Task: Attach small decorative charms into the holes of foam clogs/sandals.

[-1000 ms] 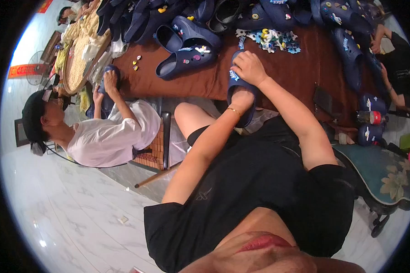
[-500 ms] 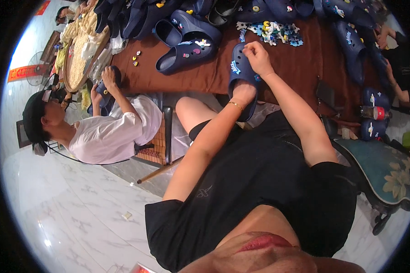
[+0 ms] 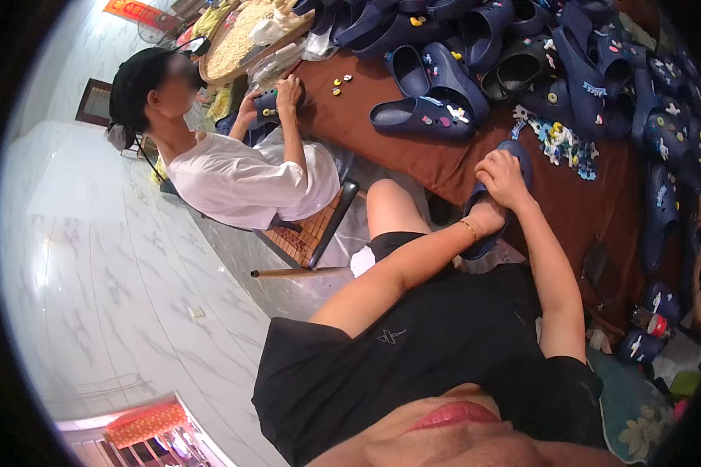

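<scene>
I hold a dark blue clog (image 3: 483, 241) upright against the edge of the brown-covered table (image 3: 600, 210). My left hand (image 3: 487, 216) grips the clog from below at its lower part; a thin bracelet sits on that wrist. My right hand (image 3: 505, 175) presses on the top of the same clog. A patch of small coloured shoe charms (image 3: 562, 142) lies on the cloth just beyond my right hand. A pair of dark blue clogs (image 3: 432, 109) with charms on them lies further left on the table.
A heap of dark blue clogs (image 3: 576, 54) covers the far and right side of the table. A person in a white shirt (image 3: 241, 175) sits at my left on a wooden chair (image 3: 308, 233), both hands on a clog. A round tray (image 3: 237, 39) stands behind them. White tiled floor (image 3: 109, 272) lies at left.
The camera has swung so the whole scene sits further right and larger. Both my hands stay on the clog; the right hand has shifted slightly over its top.
</scene>
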Motion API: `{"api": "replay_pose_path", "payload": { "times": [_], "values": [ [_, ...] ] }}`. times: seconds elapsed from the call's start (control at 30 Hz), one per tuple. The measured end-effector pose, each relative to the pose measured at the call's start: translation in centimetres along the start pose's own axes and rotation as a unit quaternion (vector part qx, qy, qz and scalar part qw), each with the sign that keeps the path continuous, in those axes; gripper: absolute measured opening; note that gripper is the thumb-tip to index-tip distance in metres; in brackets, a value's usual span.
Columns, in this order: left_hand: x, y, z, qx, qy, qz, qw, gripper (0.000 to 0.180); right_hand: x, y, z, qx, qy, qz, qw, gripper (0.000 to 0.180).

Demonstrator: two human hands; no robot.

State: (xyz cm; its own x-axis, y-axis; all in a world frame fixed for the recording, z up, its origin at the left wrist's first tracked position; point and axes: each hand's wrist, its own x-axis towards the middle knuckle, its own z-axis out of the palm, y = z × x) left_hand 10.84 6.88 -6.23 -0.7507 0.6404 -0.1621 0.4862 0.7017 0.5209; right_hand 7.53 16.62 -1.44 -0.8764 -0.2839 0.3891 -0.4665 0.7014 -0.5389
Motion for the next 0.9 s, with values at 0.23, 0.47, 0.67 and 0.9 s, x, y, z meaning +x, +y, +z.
{"api": "replay_pose_path", "payload": {
  "times": [0.23, 0.47, 0.67, 0.9],
  "values": [
    [0.1, 0.1, -0.8, 0.025, -0.019, 0.016, 0.999, 0.025, 1.1, -0.7, -0.4, -0.029, -0.008, -0.014, 0.999, 0.031],
    [0.7, -1.1, 1.1, 0.057, 0.013, 0.059, 0.997, 0.024, 1.4, -0.5, 0.4, -0.026, 0.018, -0.031, 0.999, 0.035],
    [0.6, -1.8, 2.1, 0.043, 0.093, 0.104, 0.989, 0.024, 1.3, -0.5, 1.2, -0.044, 0.078, -0.064, 0.994, 0.035],
    [0.2, 0.1, -0.8, 0.066, -0.035, 0.063, 0.995, 0.022, -0.5, 0.8, 0.1, -0.073, 0.198, 0.013, 0.977, 0.031]
  ]
}}
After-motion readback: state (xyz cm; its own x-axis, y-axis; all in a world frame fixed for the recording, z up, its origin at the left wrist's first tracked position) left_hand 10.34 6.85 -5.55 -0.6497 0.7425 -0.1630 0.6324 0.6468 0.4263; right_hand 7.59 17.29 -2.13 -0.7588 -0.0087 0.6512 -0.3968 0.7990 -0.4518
